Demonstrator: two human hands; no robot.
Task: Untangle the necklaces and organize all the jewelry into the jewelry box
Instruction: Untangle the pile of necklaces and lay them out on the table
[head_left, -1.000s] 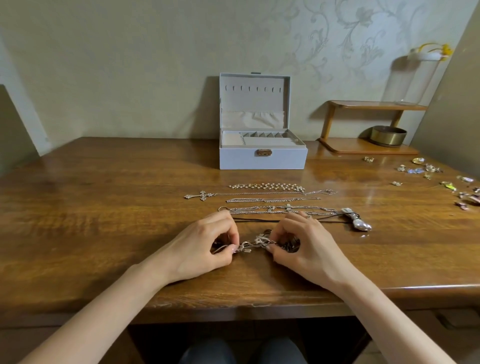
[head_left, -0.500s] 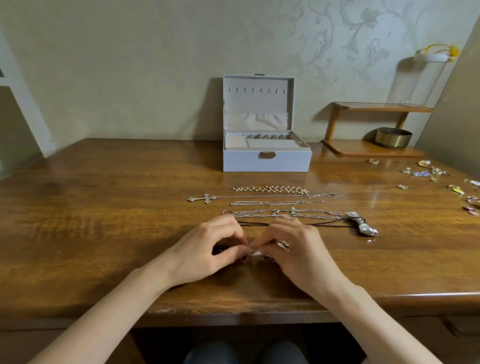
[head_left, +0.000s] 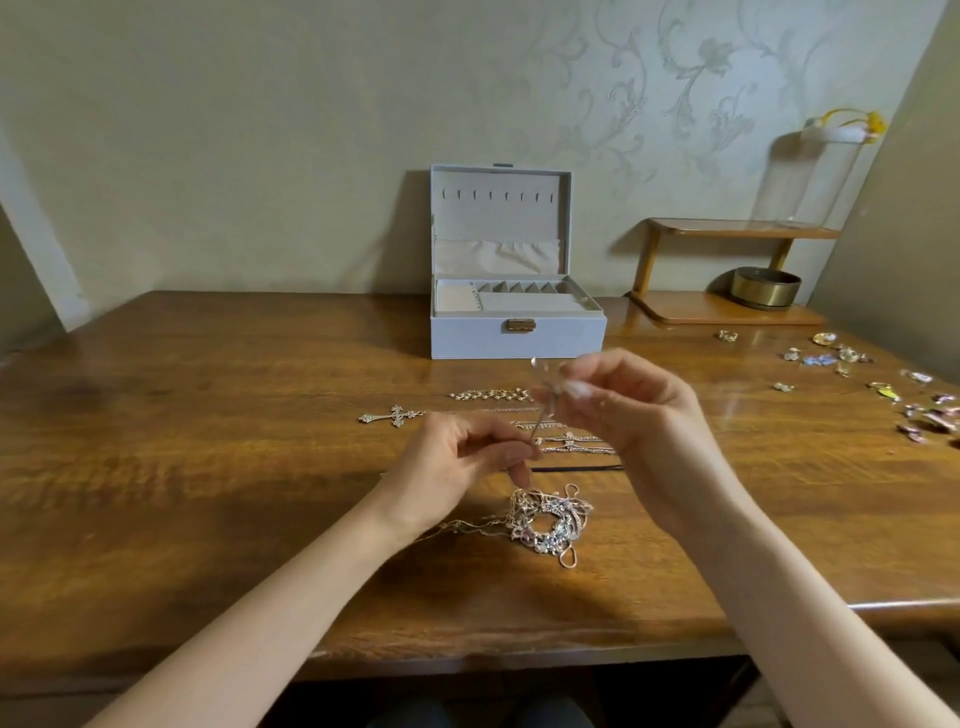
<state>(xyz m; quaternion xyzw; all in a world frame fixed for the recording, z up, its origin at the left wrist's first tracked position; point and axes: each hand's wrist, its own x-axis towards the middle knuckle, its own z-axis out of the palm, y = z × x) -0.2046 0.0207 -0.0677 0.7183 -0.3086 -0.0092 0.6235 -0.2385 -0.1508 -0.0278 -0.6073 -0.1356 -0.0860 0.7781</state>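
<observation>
Both hands are raised just over the table (head_left: 208, 441) with a thin chain (head_left: 541, 420) stretched between them. The left hand (head_left: 457, 467) pinches its lower part with thumb and curled fingers, and the right hand (head_left: 641, 415) pinches the upper end, though its fingertips are blurred so the exact grip is unclear. The tangle (head_left: 550, 525) lies on the table just below the hands, with loose strands trailing left. Laid-out necklaces (head_left: 491, 395) sit in rows between the hands and the open jewelry box (head_left: 517, 332) at the back; small pieces (head_left: 852, 357) are scattered far right. The chain looks light, limp and slippery, with fine links likely to kink or snap if yanked. Best to hold it near the clasp or pendant and right at the knot, then feed it out slowly rather than pull against the clump
</observation>
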